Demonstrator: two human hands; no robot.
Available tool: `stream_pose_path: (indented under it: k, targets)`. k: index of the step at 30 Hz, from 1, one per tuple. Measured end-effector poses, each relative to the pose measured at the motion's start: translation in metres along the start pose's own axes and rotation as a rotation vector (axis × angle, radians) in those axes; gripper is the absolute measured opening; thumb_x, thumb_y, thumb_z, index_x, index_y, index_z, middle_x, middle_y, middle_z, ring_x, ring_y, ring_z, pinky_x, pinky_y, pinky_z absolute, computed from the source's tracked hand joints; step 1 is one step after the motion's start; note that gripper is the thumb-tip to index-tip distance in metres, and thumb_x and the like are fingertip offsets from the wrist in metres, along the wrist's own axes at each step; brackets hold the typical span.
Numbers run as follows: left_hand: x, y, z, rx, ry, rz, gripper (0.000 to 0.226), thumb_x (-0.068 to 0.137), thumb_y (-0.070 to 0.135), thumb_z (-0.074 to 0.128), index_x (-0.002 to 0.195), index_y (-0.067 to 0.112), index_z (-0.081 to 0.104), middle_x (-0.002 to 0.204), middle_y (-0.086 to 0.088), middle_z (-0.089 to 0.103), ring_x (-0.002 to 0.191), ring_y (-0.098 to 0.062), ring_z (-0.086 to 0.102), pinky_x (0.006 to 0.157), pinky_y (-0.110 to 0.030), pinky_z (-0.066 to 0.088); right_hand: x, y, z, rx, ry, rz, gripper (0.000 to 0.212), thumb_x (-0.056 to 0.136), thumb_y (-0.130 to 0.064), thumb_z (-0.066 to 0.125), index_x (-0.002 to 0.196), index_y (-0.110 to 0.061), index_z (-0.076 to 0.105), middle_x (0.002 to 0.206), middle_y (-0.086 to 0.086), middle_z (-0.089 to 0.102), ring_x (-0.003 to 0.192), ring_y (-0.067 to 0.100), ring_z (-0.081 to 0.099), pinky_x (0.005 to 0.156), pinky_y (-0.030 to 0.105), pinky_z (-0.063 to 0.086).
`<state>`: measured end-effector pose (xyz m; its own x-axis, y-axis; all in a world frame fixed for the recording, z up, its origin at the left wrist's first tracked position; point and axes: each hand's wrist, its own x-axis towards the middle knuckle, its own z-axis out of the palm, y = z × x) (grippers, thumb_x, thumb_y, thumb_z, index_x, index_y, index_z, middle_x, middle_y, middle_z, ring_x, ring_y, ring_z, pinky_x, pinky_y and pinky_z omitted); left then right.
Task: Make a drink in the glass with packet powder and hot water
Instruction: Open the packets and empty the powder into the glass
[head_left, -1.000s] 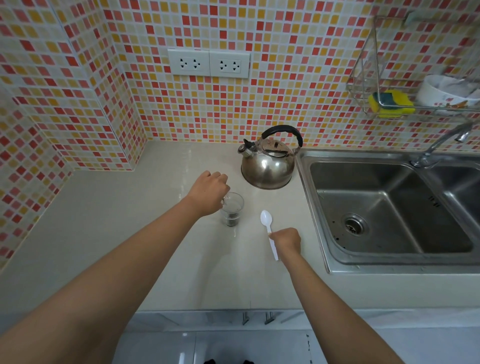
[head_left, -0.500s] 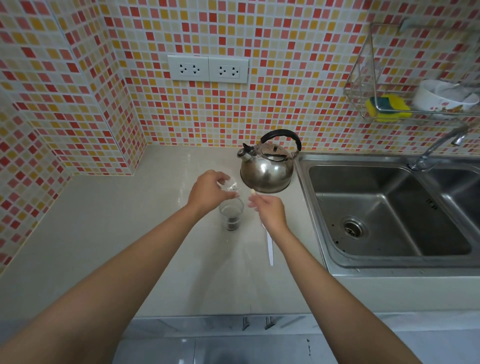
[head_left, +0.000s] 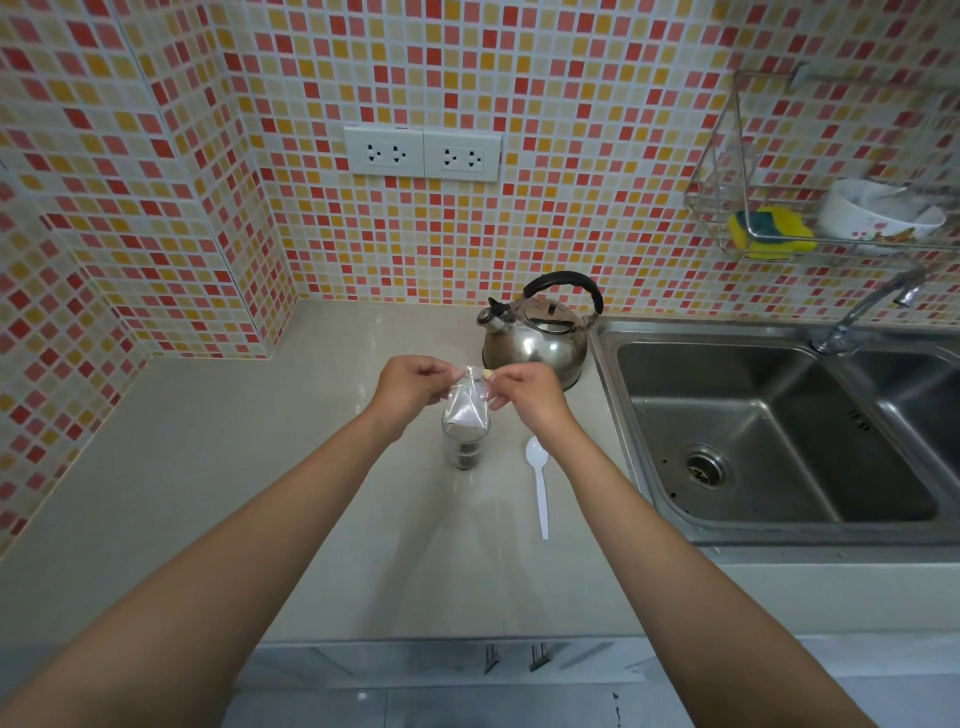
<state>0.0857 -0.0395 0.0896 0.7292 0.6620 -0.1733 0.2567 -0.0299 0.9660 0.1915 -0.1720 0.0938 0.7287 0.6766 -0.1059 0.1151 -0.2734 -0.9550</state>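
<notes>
A small clear glass (head_left: 464, 451) stands on the beige counter (head_left: 260, 493) with something dark in its bottom. Just above it hangs a clear plastic packet (head_left: 466, 404) with a little pale powder inside. My left hand (head_left: 410, 387) pinches the packet's top left corner. The top right corner is pinched by my right hand (head_left: 524, 391). A white plastic spoon (head_left: 538, 480) lies on the counter right of the glass. Behind the hands stands a steel kettle (head_left: 537, 335) with a black handle.
A steel double sink (head_left: 779, 431) with a tap (head_left: 865, 312) fills the right side. A wire rack (head_left: 737, 208) on the tiled wall holds a yellow sponge (head_left: 771, 231) and a white bowl (head_left: 878, 210). Two wall sockets (head_left: 423, 155) sit above the counter.
My right hand left the spoon on the counter and rose to the packet. My left hand lifted the packet above the glass; both hands now hold its top.
</notes>
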Motion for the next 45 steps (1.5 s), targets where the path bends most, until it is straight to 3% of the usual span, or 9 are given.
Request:
stream_pose_path:
  k: [3, 10, 14, 21, 26, 29, 33, 37, 45]
  targets:
    - [0.000, 0.001, -0.005, 0.016, -0.051, 0.026, 0.017, 0.083, 0.014, 0.071, 0.094, 0.001, 0.073, 0.083, -0.009, 0.069, 0.071, -0.017, 0.062, 0.072, -0.026, 0.054, -0.001, 0.000, -0.002, -0.022, -0.068, -0.056, 0.014, 0.087, -0.005, 0.060, 0.082, 0.004, 0.070, 0.064, 0.004, 0.064, 0.045, 0.001, 0.055, 0.055, 0.009, 0.047]
    - [-0.001, 0.001, -0.008, 0.109, -0.158, 0.113, 0.011, 0.082, 0.014, 0.072, 0.090, 0.006, 0.075, 0.076, -0.003, 0.070, 0.056, 0.005, 0.064, 0.056, -0.009, 0.052, -0.001, -0.004, 0.001, 0.010, -0.079, -0.087, 0.013, 0.084, -0.002, 0.064, 0.094, 0.008, 0.066, 0.071, 0.014, 0.064, 0.048, 0.009, 0.057, 0.056, 0.017, 0.048]
    - [-0.002, 0.003, -0.007, 0.118, -0.170, 0.153, 0.012, 0.083, 0.015, 0.070, 0.090, 0.006, 0.075, 0.074, 0.001, 0.071, 0.060, 0.004, 0.064, 0.059, -0.009, 0.053, 0.000, -0.008, -0.002, -0.014, -0.089, -0.090, 0.014, 0.085, -0.001, 0.063, 0.095, 0.008, 0.064, 0.073, 0.016, 0.065, 0.049, 0.015, 0.057, 0.060, 0.022, 0.047]
    - [-0.002, 0.009, -0.005, 0.183, -0.157, 0.193, 0.012, 0.079, 0.008, 0.073, 0.087, 0.000, 0.076, 0.065, -0.004, 0.068, 0.050, 0.004, 0.060, 0.054, -0.006, 0.048, -0.002, -0.005, -0.001, -0.110, -0.034, -0.166, 0.005, 0.082, 0.002, 0.065, 0.083, 0.007, 0.067, 0.056, 0.004, 0.057, 0.045, 0.006, 0.051, 0.050, 0.012, 0.043]
    - [-0.001, 0.009, -0.009, 0.118, -0.088, 0.196, 0.018, 0.077, 0.011, 0.077, 0.091, 0.000, 0.076, 0.071, -0.004, 0.071, 0.053, 0.001, 0.063, 0.055, -0.009, 0.051, -0.002, -0.003, -0.002, -0.030, -0.003, -0.168, 0.010, 0.084, -0.002, 0.065, 0.087, 0.007, 0.069, 0.067, 0.017, 0.064, 0.051, 0.015, 0.056, 0.060, 0.021, 0.047]
    - [0.000, 0.010, -0.011, 0.108, -0.085, 0.178, 0.013, 0.079, 0.011, 0.075, 0.089, 0.003, 0.074, 0.072, -0.003, 0.070, 0.061, -0.007, 0.063, 0.062, -0.012, 0.053, -0.001, -0.002, -0.003, -0.009, -0.013, -0.175, 0.013, 0.084, -0.001, 0.065, 0.092, 0.007, 0.070, 0.064, 0.007, 0.065, 0.047, 0.004, 0.058, 0.058, 0.014, 0.048]
    - [-0.001, 0.010, -0.006, 0.275, -0.110, 0.208, 0.004, 0.081, 0.004, 0.071, 0.084, 0.005, 0.073, 0.072, -0.003, 0.068, 0.066, -0.011, 0.061, 0.065, -0.014, 0.049, -0.001, -0.007, -0.003, -0.111, -0.051, -0.187, 0.017, 0.080, -0.005, 0.071, 0.096, 0.001, 0.071, 0.075, 0.004, 0.066, 0.059, 0.001, 0.058, 0.058, 0.011, 0.049]
    - [-0.004, 0.008, 0.001, 0.356, -0.110, 0.236, 0.006, 0.080, 0.003, 0.071, 0.079, 0.008, 0.074, 0.069, 0.002, 0.067, 0.065, -0.006, 0.061, 0.063, -0.010, 0.047, 0.002, -0.013, 0.000, -0.399, -0.099, -0.234, 0.007, 0.082, -0.008, 0.068, 0.086, -0.004, 0.073, 0.070, -0.004, 0.061, 0.066, 0.009, 0.056, 0.061, 0.021, 0.044]
    - [-0.004, 0.007, 0.001, 0.362, -0.143, 0.232, 0.007, 0.081, 0.007, 0.072, 0.077, 0.013, 0.073, 0.070, 0.003, 0.068, 0.066, -0.006, 0.061, 0.064, -0.013, 0.046, -0.002, -0.016, -0.003, -0.471, -0.136, -0.178, 0.009, 0.085, -0.010, 0.065, 0.089, -0.007, 0.072, 0.076, 0.003, 0.063, 0.070, 0.012, 0.056, 0.063, 0.022, 0.045]
